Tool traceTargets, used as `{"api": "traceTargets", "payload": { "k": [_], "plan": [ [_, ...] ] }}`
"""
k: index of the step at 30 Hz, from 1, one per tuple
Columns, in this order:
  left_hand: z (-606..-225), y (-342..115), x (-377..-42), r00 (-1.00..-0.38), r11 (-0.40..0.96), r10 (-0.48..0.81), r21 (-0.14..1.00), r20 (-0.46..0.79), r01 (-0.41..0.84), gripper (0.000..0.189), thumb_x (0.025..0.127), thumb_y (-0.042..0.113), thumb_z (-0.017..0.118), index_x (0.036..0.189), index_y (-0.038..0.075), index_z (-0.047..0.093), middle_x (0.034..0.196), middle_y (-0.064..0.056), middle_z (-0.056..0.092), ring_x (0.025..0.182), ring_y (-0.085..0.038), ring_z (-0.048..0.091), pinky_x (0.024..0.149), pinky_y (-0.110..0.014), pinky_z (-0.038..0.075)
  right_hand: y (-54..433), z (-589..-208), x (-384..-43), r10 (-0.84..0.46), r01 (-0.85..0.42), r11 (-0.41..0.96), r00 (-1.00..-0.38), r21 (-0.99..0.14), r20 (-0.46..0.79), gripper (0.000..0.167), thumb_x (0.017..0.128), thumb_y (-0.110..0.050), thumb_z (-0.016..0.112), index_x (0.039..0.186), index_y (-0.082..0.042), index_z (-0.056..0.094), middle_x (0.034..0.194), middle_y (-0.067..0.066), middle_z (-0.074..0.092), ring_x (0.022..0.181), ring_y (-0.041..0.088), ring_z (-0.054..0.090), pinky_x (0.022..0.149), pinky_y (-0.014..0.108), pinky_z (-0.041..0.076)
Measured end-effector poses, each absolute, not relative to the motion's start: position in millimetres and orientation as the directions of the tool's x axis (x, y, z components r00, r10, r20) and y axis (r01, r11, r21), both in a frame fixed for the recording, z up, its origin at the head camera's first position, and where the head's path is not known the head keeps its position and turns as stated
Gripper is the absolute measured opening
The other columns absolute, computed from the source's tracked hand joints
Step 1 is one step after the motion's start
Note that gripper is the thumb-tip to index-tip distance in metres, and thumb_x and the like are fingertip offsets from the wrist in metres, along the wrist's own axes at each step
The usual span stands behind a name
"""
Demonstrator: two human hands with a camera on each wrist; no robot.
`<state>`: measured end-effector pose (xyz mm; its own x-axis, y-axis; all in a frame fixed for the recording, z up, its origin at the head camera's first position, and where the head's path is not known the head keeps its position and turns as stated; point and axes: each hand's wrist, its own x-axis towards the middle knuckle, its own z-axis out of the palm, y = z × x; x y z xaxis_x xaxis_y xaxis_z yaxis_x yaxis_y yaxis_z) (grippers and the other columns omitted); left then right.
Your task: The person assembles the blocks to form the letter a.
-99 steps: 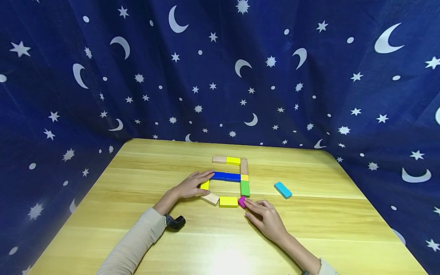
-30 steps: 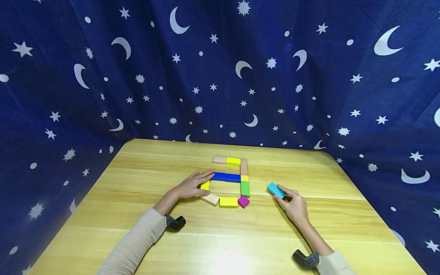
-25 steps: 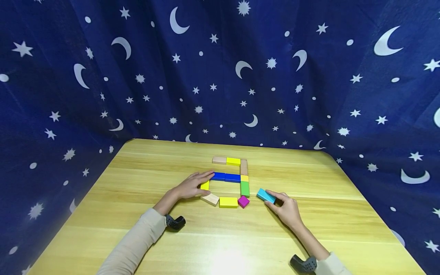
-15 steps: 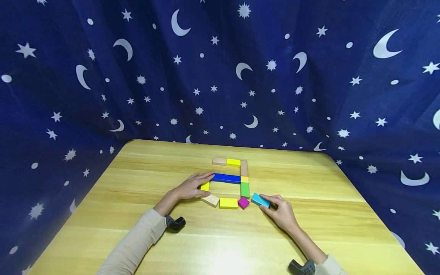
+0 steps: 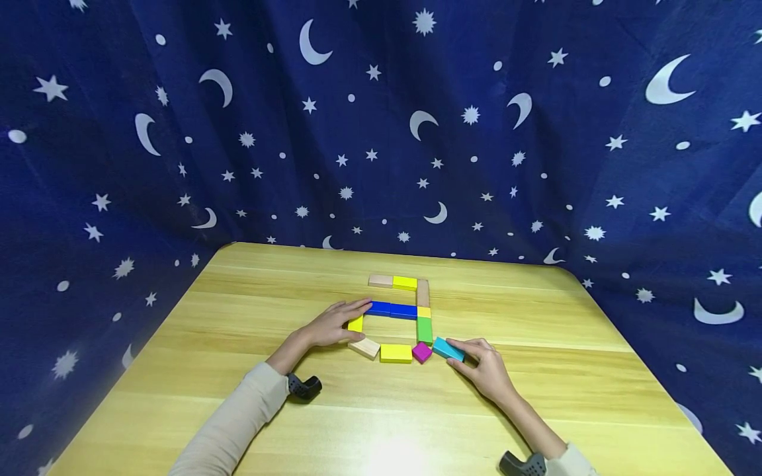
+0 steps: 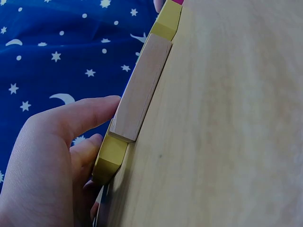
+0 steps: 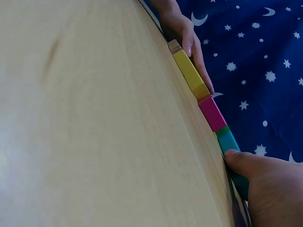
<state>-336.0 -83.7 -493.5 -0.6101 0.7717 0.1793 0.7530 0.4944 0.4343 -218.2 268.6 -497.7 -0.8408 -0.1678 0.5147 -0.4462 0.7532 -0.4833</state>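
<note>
My right hand (image 5: 485, 371) pinches a light blue wooden block (image 5: 448, 349) between thumb and fingers. The block lies on the table at a slant, its near end close beside a magenta block (image 5: 422, 352). My left hand (image 5: 326, 326) rests at the left of the block outline, fingers extended. Its fingertips reach the left end of a blue block (image 5: 378, 309), and its thumb is at a pale wood block (image 5: 364, 348). Between them a yellow block (image 5: 355, 323) is partly covered by the hand. In the left wrist view the thumb meets the pale block's (image 6: 142, 90) end.
Another yellow block (image 5: 395, 354) lies between the pale and magenta ones. A green block (image 5: 424, 330), a small yellow-orange block (image 5: 423, 312) and a tan block (image 5: 423, 293) run up the right side. A far yellow block (image 5: 405, 283) tops the outline. A starry curtain (image 5: 381, 119) hangs behind the table.
My right hand has left the magenta block, taken hold of the light blue block and slid it left and nearer, up beside the magenta one. My left hand has stayed in place.
</note>
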Motion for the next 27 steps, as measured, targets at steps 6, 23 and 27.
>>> {"api": "traceTargets", "payload": {
  "k": [6, 23, 27],
  "plan": [
    [-493.5, -83.4, -336.3, -0.622, 0.507, 0.766, 0.444, 0.161, 0.739, 0.075, 0.089, 0.052, 0.049, 0.148, 0.015, 0.019, 0.153, -0.005, 0.016, 0.137, -0.026, 0.018, 0.108, -0.051, 0.007, 269.1, -498.8, -218.7, -0.17, -0.439, 0.751, -0.85, -0.493, 0.499, 0.04, 0.072, -0.019, 0.079, 0.111, -0.015, 0.07, 0.093, -0.002, 0.064, 0.086, 0.012, 0.053, 0.072, 0.037, 0.04],
    [-497.8, -83.7, -338.4, -0.645, 0.486, 0.741, 0.514, 0.187, 0.707, 0.071, 0.092, 0.051, 0.046, 0.148, 0.017, 0.019, 0.154, -0.001, 0.01, 0.138, -0.026, 0.015, 0.108, -0.052, 0.009, 266.8, -494.4, -217.8, -0.157, -0.434, 0.742, -0.853, -0.51, 0.498, 0.05, 0.074, -0.021, 0.078, 0.121, -0.013, 0.063, 0.1, 0.003, 0.066, 0.088, 0.015, 0.051, 0.074, 0.04, 0.041],
    [-496.8, -83.7, -342.5, -0.678, 0.374, 0.693, 0.681, 0.246, 0.63, 0.06, 0.096, 0.036, 0.045, 0.148, 0.014, 0.022, 0.154, -0.006, 0.007, 0.138, -0.028, 0.014, 0.104, -0.058, 0.016, 266.3, -489.4, -217.7, -0.139, -0.438, 0.719, -0.851, -0.539, 0.506, 0.044, 0.078, -0.018, 0.074, 0.12, -0.013, 0.063, 0.101, 0.005, 0.066, 0.091, 0.018, 0.051, 0.075, 0.042, 0.041]
  ]
}}
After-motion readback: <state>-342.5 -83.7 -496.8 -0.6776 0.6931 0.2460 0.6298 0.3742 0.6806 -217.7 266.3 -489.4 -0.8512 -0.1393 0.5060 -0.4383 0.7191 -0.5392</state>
